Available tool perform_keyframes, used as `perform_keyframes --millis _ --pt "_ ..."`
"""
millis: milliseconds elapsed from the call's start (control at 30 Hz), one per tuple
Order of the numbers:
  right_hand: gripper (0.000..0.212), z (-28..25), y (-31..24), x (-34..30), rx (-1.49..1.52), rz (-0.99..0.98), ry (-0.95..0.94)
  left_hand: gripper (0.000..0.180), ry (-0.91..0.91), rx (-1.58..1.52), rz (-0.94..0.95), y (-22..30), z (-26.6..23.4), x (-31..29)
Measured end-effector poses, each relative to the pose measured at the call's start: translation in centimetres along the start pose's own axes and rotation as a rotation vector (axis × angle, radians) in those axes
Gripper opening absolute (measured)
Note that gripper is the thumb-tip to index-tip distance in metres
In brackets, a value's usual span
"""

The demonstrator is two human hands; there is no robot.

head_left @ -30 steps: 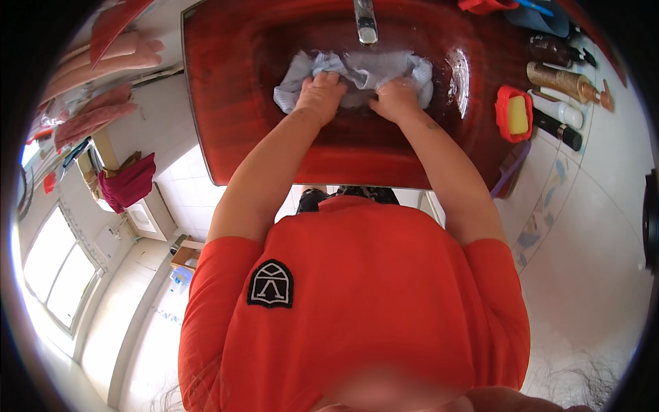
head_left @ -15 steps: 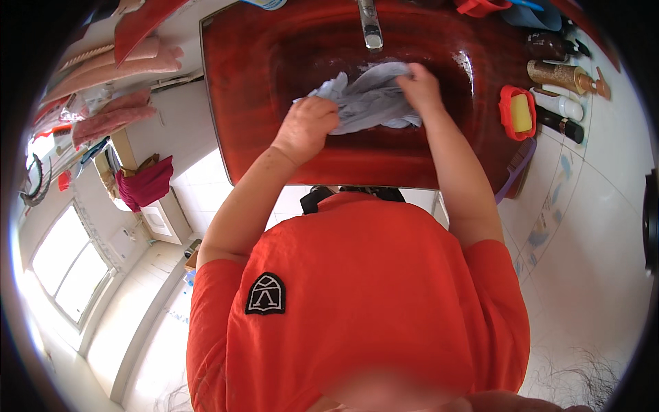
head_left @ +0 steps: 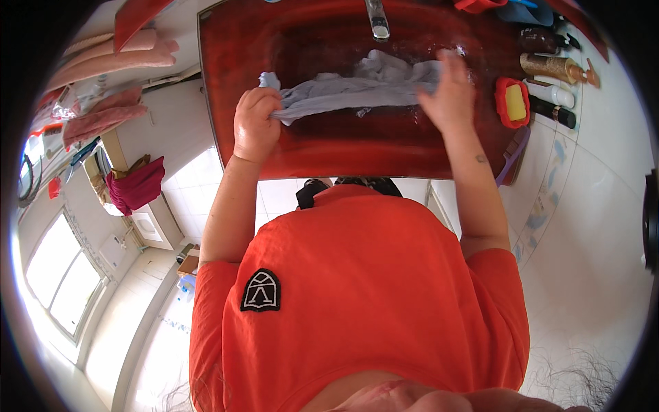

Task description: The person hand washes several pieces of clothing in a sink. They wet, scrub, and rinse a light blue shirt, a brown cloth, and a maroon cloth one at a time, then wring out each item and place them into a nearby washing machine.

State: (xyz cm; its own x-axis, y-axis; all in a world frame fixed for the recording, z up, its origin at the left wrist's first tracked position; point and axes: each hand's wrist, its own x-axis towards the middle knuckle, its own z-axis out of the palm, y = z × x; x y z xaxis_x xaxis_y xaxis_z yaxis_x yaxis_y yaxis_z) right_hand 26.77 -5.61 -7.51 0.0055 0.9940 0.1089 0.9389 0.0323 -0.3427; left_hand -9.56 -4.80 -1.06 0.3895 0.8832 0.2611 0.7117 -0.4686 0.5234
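A wet, pale grey-blue cloth (head_left: 343, 95) stretches across the dark red sink basin (head_left: 309, 154), its far part bunched into folds. My left hand (head_left: 255, 123) is closed round its left end, and a small tuft pokes up above the fist. Over the right end lies my right hand (head_left: 452, 96), thumb and fingers apart, touching the fabric without a closed grip. The cloth's right end is partly hidden under this hand. Beyond the cloth, a chrome faucet (head_left: 377, 20) reaches over the basin.
On the right ledge are a red soap dish (head_left: 502, 103) with yellow soap (head_left: 516, 103), a purple comb (head_left: 513, 156) and several bottles (head_left: 549, 67). Pink towels (head_left: 113, 58) hang at left, above a magenta cloth (head_left: 139, 187). A tiled wall borders the right.
My hands have moved apart, drawing the bunched cloth out into a long strip. My left hand went left; my right hand shifted right and its fingers opened.
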Motion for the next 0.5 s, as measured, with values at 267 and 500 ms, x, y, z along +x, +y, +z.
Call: perform_keyframes --millis 267,500 --pt "0.085 11.3 -10.1 0.8 0.575 -0.184 -0.410 0.023 0.182 -0.195 0.218 7.7 -4.1 5.4" --pt "0.046 4.6 -7.5 0.6 1.336 0.164 -0.654 0.022 0.109 -0.195 0.005 1.9 -1.4 4.7"
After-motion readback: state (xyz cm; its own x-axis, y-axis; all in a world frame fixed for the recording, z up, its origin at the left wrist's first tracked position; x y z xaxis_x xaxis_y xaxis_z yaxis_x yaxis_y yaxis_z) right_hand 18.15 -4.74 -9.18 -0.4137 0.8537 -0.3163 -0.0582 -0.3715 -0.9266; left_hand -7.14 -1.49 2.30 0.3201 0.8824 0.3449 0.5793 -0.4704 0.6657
